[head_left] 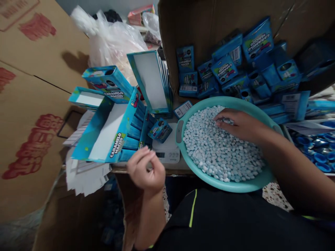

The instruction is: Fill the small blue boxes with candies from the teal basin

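Observation:
A turquoise oval tub (209,183) is filled with small pale blue and white candies (222,153). Curled over the candies near the far side, my right hand (232,122) has some of them between its thumb and fingers. My left hand (146,169) is raised left of the tub, its fingers bent in and pressed toward the thumb; whether anything small is in them I cannot make out. Just beyond it, a small blue candy box (161,130) sits on a white kitchen scale (170,153). A blue display carton (91,150) with several small boxes beside it stands to the left.
Upright blue display trays (149,80) are stacked behind the scale. Many small blue boxes (225,69) lie piled in a large cardboard box (209,21) at the back. A container of shiny blue pieces (316,146) is at right. Paper sheets (86,174) hang at the left edge.

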The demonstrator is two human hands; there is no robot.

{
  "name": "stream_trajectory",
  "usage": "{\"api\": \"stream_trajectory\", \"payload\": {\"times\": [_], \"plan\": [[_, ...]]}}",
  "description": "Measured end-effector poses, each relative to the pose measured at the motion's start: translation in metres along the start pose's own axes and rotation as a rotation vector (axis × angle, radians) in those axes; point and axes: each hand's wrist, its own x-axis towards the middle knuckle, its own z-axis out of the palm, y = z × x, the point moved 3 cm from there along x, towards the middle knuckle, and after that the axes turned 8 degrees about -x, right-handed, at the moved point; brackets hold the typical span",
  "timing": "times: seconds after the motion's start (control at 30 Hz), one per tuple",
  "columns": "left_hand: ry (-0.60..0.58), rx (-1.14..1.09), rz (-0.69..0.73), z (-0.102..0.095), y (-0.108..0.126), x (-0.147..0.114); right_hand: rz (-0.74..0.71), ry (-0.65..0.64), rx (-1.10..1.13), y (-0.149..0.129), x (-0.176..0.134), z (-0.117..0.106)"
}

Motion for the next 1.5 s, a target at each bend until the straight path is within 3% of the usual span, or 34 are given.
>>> {"api": "stream_trajectory", "payload": {"times": [0.07,0.13,0.33,0.43,0.53,0.67,0.73,0.83,0.97,1.13,1.27,1.3,1.43,1.5], "plan": [[-0.012,0.013,-0.104,0.029,0.018,0.003,-0.015,0.012,0.007,0.000,0.000,0.001],[-0.017,0.020,-0.175,0.048,0.021,0.008,-0.025,0.028,0.015,0.001,0.001,0.001],[-0.034,-0.082,-0.206,0.076,-0.010,0.024,-0.082,0.030,0.014,-0.001,0.003,0.001],[0.024,-0.047,-0.052,0.071,0.005,0.040,-0.108,0.071,0.044,-0.002,0.002,-0.001],[0.058,-0.006,0.239,0.055,0.050,0.058,-0.106,0.077,0.047,-0.002,0.001,-0.001],[-0.247,-0.042,0.357,0.053,0.090,0.077,-0.127,0.070,0.013,-0.004,0.000,0.000],[-0.296,-0.043,0.422,0.054,0.096,0.079,-0.108,0.052,0.016,-0.005,0.000,0.000],[-0.277,-0.027,0.460,0.052,0.094,0.079,-0.107,0.058,0.033,-0.005,-0.001,-0.003],[-0.383,-0.008,0.490,0.050,0.091,0.084,-0.110,0.069,0.041,-0.005,-0.002,-0.005],[-0.273,0.017,0.468,0.047,0.088,0.097,-0.095,-0.009,0.016,-0.005,-0.001,-0.004],[-0.549,0.032,0.466,0.065,0.067,0.091,-0.097,0.007,0.021,-0.006,-0.002,-0.005],[-0.572,0.038,0.470,0.066,0.063,0.089,-0.092,0.002,0.022,-0.006,-0.002,-0.005],[-0.424,0.003,0.509,0.058,0.057,0.083,-0.079,-0.026,0.028,-0.006,-0.001,-0.004],[-0.472,-0.018,0.560,0.055,0.059,0.080,-0.077,-0.028,0.029,-0.006,-0.001,-0.005]]}}
